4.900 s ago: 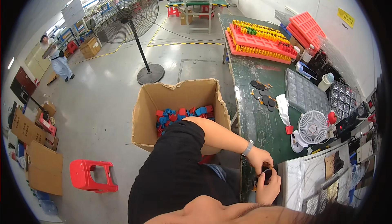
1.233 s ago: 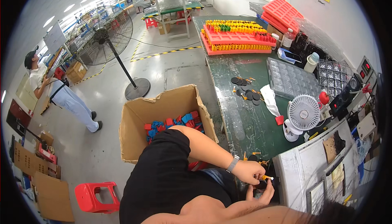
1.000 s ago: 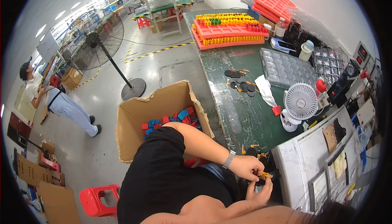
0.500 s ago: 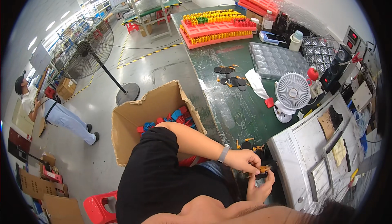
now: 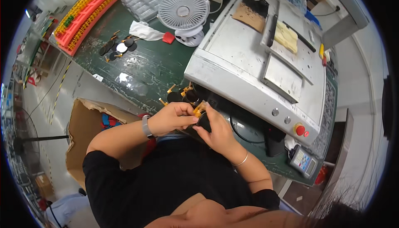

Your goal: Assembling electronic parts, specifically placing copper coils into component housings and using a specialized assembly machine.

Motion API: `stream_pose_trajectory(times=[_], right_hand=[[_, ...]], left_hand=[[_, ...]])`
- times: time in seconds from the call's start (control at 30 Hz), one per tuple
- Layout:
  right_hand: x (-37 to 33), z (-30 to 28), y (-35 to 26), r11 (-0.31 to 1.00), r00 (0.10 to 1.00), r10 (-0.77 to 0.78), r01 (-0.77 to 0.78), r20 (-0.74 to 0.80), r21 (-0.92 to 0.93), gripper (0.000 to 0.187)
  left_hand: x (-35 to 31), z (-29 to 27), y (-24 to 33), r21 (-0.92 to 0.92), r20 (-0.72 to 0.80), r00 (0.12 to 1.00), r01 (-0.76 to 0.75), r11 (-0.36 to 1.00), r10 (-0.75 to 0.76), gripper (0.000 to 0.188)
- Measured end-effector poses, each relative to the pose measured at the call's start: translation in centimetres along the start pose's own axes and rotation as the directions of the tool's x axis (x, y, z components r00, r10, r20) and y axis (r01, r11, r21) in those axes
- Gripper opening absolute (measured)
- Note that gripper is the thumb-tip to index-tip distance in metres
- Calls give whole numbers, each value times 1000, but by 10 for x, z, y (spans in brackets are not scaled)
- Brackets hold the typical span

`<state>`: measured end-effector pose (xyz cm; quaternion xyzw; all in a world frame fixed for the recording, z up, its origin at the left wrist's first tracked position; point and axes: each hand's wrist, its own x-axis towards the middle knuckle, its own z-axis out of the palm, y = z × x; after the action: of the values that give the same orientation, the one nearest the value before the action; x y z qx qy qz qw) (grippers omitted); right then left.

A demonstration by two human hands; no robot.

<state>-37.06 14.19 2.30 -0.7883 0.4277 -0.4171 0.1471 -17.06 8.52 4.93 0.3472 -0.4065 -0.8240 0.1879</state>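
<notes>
Both my hands meet at the near edge of the green bench, in front of a grey machine. Between them is a black round disc with an orange flexible ribbon tab. My left hand pinches the piece near the tab, thumb and fingertips together. My right hand grips the disc from the other side, with fingers at the tab and the thumb below. Just beyond my hands lie several similar discs with orange tabs. Another group of black discs rests farther left, one shining white with glare.
The grey machine stands close on the right, with a red push button on its front. A white fan, white cloth and pink foam tray sit farther back. A cardboard box stands by my left arm; a keypad device lies right.
The view has swung to the right, bringing the machine's front and my right forearm into sight. My hands are still together on the disc, whose orange tab now points up between my fingers.
</notes>
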Motion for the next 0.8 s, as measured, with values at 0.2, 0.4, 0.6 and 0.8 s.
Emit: stream_pose_trajectory(times=[0.2,0.4,0.6,0.8], right_hand=[[2,-10,3,993,998,66,-67,11,102,55],[7,-21,7,982,986,136,-122,-94,148,52],[8,-22,4,974,979,159,-134,-128,184,51],[7,-21,5,968,975,184,-158,-121,197,53]], left_hand=[[4,2,-2,18,32,998,51,999,-52,14],[9,4,7,-477,88,994,98,873,-63,41],[15,-10,-12,-391,5,999,-29,920,34,51],[10,-11,-9,-324,-45,998,-50,945,38,43]])
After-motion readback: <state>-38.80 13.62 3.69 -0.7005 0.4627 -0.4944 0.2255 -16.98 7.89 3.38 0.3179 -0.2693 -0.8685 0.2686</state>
